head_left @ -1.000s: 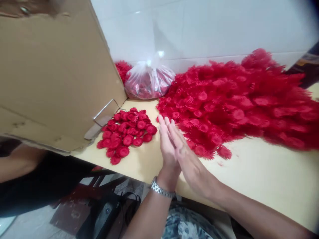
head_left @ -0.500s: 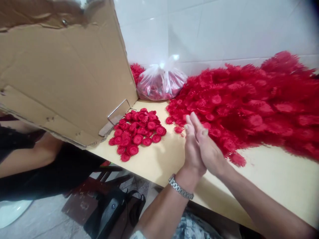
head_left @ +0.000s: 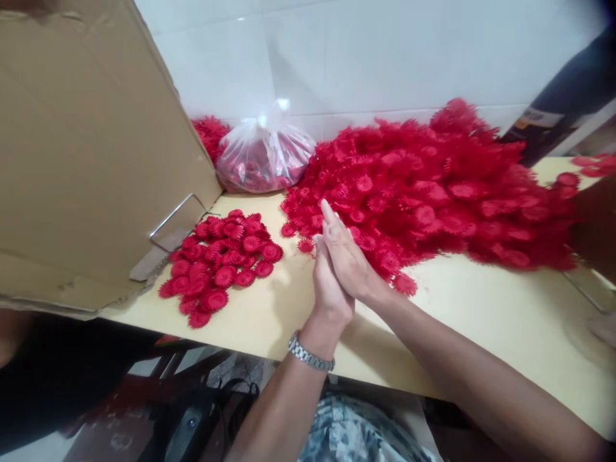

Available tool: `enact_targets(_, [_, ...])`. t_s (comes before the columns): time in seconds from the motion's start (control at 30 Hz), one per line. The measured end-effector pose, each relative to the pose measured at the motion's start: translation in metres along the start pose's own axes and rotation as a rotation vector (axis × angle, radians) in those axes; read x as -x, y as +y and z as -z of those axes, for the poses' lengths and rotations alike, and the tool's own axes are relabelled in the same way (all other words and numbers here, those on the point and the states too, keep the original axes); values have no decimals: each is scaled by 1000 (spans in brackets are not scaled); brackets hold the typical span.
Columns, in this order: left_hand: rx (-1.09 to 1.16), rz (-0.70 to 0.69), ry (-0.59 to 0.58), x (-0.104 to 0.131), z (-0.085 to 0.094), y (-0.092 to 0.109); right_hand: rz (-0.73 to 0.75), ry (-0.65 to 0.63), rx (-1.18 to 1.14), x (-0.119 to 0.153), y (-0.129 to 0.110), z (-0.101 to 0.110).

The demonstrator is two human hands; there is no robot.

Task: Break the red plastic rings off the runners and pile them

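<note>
My left hand (head_left: pixel 328 287) and my right hand (head_left: pixel 350 262) are pressed palm to palm above the pale tabletop, fingers straight and pointing away from me. Whatever may lie between the palms is hidden. A metal watch (head_left: pixel 310 354) is on my left wrist. To the left of my hands lies a small heap of red, fringed, flower-like discs (head_left: pixel 224 256). Beyond my fingertips and to the right spreads a much larger pile of similar red fringed pieces (head_left: pixel 423 192). One loose red piece (head_left: pixel 305 245) lies just left of my fingertips.
A tall cardboard sheet (head_left: pixel 96 160) stands at the left, with a bent metal wire (head_left: pixel 173 217) by its lower edge. Against the tiled wall sits a knotted clear plastic bag (head_left: pixel 264 160) with red contents. A co-worker's hand (head_left: pixel 604 327) shows at the right edge.
The view has swung to the right, so more of the table's right side shows. My palms stay together, with the right hand shifted slightly against the left.
</note>
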State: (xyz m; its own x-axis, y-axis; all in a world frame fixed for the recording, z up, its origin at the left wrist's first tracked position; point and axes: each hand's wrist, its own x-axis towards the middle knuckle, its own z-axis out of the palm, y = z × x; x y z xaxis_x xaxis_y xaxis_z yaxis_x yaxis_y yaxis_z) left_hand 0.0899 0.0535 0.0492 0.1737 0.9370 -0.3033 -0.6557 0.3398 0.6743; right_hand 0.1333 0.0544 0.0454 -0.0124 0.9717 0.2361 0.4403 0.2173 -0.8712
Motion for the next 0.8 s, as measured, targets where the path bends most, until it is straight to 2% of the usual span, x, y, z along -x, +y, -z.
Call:
enact_targets(0.13, [152,-38,-136,5,-1,-9,27,47,28,-22,10,9])
enact_targets(0.23, [228,57,-75,6,6,-8,33,51,2,-23,11,16])
enact_targets(0.33, [252,144,15,5,17,0,-24,38,-233,-20,11,30])
enact_targets(0.4, [268,159,-4,6,25,6,-55,75,-357,-16,12,41])
enact_targets(0.47, [278,157,-41,9,30,10,-87,17,-370,-8,14,51])
enact_targets(0.53, [271,140,-31,12,32,11,-71,-96,-293,2,16,54])
enact_targets(0.6, [249,142,-16,16,32,9,25,-154,-151,13,18,52])
enact_targets(0.7, [209,153,-20,20,31,3,142,-172,74,24,20,43])
enact_targets(0.8, [164,153,-39,24,32,-2,139,-150,139,28,20,39])
